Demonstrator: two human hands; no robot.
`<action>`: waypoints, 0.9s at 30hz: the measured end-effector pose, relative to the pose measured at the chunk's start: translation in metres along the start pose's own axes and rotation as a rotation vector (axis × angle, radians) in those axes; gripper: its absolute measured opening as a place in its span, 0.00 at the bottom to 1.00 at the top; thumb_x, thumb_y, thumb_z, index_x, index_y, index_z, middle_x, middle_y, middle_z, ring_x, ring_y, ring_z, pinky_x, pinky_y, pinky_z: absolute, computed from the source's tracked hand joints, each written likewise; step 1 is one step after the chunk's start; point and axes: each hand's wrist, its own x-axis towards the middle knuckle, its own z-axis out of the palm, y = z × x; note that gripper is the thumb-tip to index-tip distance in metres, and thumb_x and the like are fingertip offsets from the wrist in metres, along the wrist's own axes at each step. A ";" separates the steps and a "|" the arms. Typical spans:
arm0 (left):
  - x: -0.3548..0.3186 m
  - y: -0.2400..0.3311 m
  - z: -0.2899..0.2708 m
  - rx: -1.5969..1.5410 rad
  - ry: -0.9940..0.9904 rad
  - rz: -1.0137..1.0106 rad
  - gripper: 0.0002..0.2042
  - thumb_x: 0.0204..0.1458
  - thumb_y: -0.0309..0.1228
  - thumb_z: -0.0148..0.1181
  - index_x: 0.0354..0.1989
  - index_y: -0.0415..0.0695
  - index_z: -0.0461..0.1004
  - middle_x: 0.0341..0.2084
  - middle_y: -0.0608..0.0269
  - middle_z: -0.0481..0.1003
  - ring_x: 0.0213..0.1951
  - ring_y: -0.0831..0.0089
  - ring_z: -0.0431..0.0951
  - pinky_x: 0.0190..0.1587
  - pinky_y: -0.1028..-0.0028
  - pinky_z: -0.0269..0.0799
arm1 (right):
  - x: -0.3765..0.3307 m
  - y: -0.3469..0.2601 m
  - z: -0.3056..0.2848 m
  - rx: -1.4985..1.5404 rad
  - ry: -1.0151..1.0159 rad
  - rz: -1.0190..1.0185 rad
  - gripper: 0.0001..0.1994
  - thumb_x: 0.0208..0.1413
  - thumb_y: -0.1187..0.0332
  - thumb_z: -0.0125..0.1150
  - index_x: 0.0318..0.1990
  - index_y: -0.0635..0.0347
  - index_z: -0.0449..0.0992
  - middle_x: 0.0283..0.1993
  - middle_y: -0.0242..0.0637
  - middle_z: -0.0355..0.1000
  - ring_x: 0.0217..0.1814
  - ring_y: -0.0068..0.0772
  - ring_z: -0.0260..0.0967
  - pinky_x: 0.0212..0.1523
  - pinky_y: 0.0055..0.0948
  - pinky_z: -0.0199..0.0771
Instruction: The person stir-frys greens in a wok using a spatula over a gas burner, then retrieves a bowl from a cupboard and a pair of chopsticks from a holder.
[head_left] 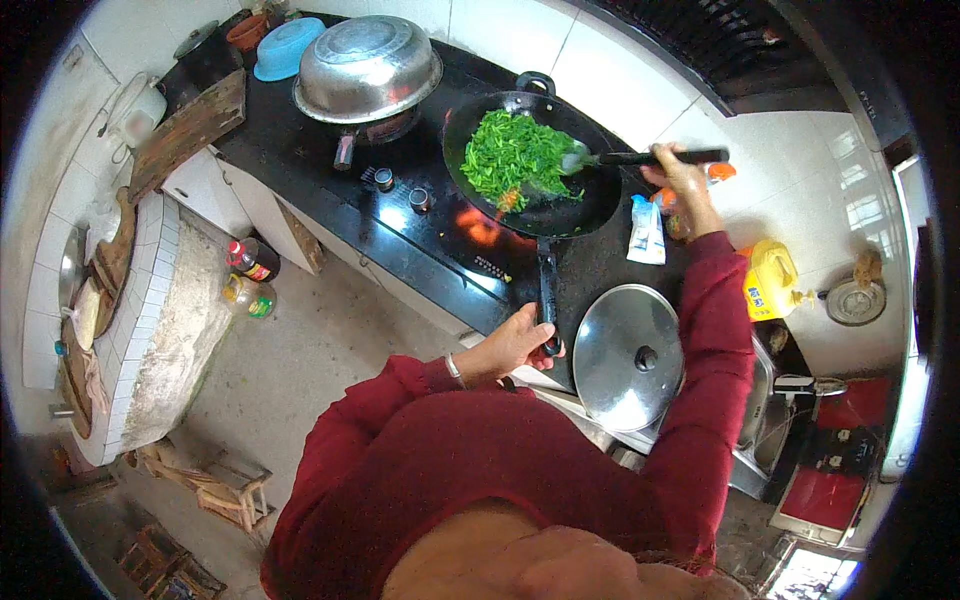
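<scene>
A black wok [600, 205] sits over a lit burner, flames showing under its near side. Chopped green vegetables [515, 150] fill its left half. My left hand [515, 342] is closed round the wok's long black handle [547, 285]. On the right, my right hand [682, 178] grips the dark handle of a spatula [640, 158]. The spatula's metal blade touches the right edge of the greens inside the wok. Part of the spatula handle is hidden by my fingers.
A metal basin [370, 65] lies upside down on the left burner. Near my right arm are a glass lid [628, 355], a white packet [646, 230] and a yellow jug [770, 280]. Bottles [250, 262] stand on the floor, by a low wooden stool [235, 500].
</scene>
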 end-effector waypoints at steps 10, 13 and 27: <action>-0.002 0.000 -0.004 0.048 0.006 -0.011 0.12 0.58 0.35 0.45 0.47 0.46 0.58 0.33 0.58 0.71 0.32 0.75 0.71 0.32 0.74 0.71 | -0.035 -0.017 0.024 0.172 -0.390 -0.357 0.08 0.54 0.67 0.57 0.36 0.61 0.77 0.37 0.35 0.75 0.40 0.28 0.71 0.46 0.24 0.66; -0.003 0.003 -0.001 0.037 0.008 -0.018 0.12 0.58 0.35 0.45 0.47 0.47 0.58 0.33 0.59 0.71 0.33 0.75 0.71 0.33 0.75 0.71 | -0.048 -0.033 0.017 -0.207 -0.421 -0.475 0.09 0.55 0.64 0.57 0.38 0.55 0.78 0.37 0.30 0.74 0.33 0.27 0.71 0.42 0.23 0.68; -0.003 -0.002 -0.002 -0.029 0.009 0.002 0.15 0.58 0.35 0.45 0.52 0.48 0.57 0.31 0.59 0.71 0.29 0.76 0.71 0.32 0.76 0.71 | -0.069 -0.073 -0.002 -0.295 -0.483 -0.332 0.07 0.55 0.69 0.55 0.35 0.64 0.74 0.31 0.33 0.72 0.30 0.21 0.73 0.29 0.18 0.74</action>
